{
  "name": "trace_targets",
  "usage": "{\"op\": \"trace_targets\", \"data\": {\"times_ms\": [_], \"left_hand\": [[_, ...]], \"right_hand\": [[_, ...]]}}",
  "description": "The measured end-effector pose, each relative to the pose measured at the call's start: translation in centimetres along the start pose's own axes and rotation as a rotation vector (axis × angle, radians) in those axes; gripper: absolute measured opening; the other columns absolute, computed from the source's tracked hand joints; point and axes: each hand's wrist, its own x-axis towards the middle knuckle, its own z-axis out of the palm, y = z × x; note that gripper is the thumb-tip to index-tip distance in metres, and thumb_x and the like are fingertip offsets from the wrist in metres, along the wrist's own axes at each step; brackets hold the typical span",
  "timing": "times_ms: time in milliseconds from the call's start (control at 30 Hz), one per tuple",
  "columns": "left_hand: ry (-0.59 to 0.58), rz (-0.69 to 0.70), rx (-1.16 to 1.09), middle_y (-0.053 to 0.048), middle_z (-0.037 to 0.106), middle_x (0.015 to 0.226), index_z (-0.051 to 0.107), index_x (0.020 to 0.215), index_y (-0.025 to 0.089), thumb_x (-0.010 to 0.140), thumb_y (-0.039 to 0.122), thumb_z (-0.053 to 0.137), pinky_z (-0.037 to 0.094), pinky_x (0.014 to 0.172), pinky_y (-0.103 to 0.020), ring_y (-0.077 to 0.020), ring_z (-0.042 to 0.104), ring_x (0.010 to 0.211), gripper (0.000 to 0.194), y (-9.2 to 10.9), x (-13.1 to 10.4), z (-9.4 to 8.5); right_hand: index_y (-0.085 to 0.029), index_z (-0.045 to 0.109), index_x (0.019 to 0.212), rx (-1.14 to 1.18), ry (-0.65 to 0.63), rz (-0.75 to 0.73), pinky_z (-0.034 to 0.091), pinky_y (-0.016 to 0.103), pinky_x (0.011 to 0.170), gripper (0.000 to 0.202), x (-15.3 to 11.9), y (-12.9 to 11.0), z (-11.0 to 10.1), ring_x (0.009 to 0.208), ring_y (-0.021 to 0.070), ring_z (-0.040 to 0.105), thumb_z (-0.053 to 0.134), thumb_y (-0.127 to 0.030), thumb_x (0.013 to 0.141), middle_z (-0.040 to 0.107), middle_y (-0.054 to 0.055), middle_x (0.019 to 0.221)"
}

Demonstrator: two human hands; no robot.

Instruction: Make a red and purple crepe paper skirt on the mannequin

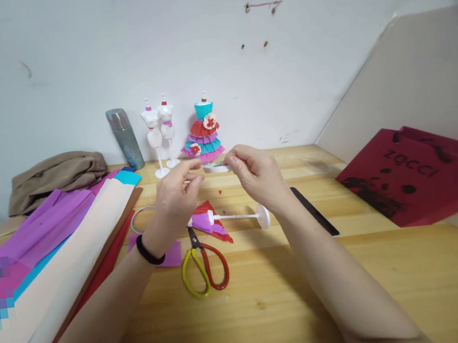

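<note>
Above the table, my right hand (254, 171) is closed on a small roll of whitish tape (216, 167), pinching its right side between thumb and fingers. My left hand (179, 192), with a black band at the wrist, has its fingers curled at the tape's left end; the exact grip is too small to make out. Below them lies a white mini dress form (237, 216) on its side, wrapped in purple and red crepe paper (210, 224). Scissors (204, 267) with one yellow and one red handle lie just nearer, their blades partly hidden.
Crepe paper sheets (72, 231) are stacked at left, before a brown cloth (58, 174). A bottle (126, 140), two bare dress forms (154, 133) and a dressed form (206, 135) stand by the wall. A black flat object (315, 211) and red bag (416, 180) lie right.
</note>
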Motion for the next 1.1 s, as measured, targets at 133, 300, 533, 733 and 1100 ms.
{"op": "trace_targets", "data": {"times_ms": [133,300,533,733,1100], "left_hand": [[-0.035,-0.009,-0.005,-0.005,0.07,0.089,0.071,0.104,0.019,0.08,0.016,0.057,0.053,0.065,-0.024,-0.0134,0.066,0.069,0.027,-0.31,0.29,-0.17],[-0.006,-0.044,-0.105,-0.003,0.07,0.076,0.073,0.084,0.018,0.078,0.018,0.062,0.054,0.067,-0.025,-0.0152,0.067,0.069,0.013,-0.05,0.13,-0.1],[-0.003,0.089,0.105,-0.001,0.069,0.07,0.068,0.074,0.018,0.078,0.015,0.06,0.051,0.063,-0.024,-0.0137,0.064,0.065,0.009,-0.03,0.19,-0.35],[0.026,0.277,0.431,0.0,0.063,0.063,0.057,0.068,0.017,0.081,0.012,0.056,0.042,0.058,-0.025,-0.0132,0.058,0.06,0.015,0.0,0.11,-0.42],[-0.019,0.18,0.237,-0.004,0.072,0.089,0.067,0.106,0.016,0.083,0.017,0.055,0.051,0.067,-0.025,-0.0142,0.066,0.072,0.026,-0.6,0.58,-0.65]], "right_hand": [[-0.021,0.046,0.067,0.05,-0.043,0.008,0.03,0.029,0.059,0.028,-0.04,-0.17,0.04,0.059,0.0135,0.04,0.045,-0.03,0.093,0.04,-0.002,0.06],[-0.021,0.044,0.065,0.075,-0.056,0.026,0.03,0.029,0.058,0.028,-0.03,-0.21,0.05,0.059,0.0128,0.039,0.044,-0.029,0.092,0.04,-0.003,0.06],[-0.021,0.043,0.065,0.055,-0.079,-0.028,0.031,0.028,0.058,0.028,-0.06,-0.18,0.18,0.058,0.0122,0.039,0.043,-0.028,0.092,0.041,-0.003,0.061],[-0.021,0.042,0.065,0.052,-0.082,-0.043,0.031,0.028,0.057,0.028,-0.02,-0.09,0.39,0.058,0.0122,0.039,0.043,-0.029,0.092,0.041,-0.002,0.061],[-0.02,0.043,0.065,0.081,-0.058,0.006,0.031,0.028,0.057,0.028,0.1,0.47,0.26,0.058,0.0122,0.039,0.043,-0.03,0.091,0.04,-0.003,0.059]]}}
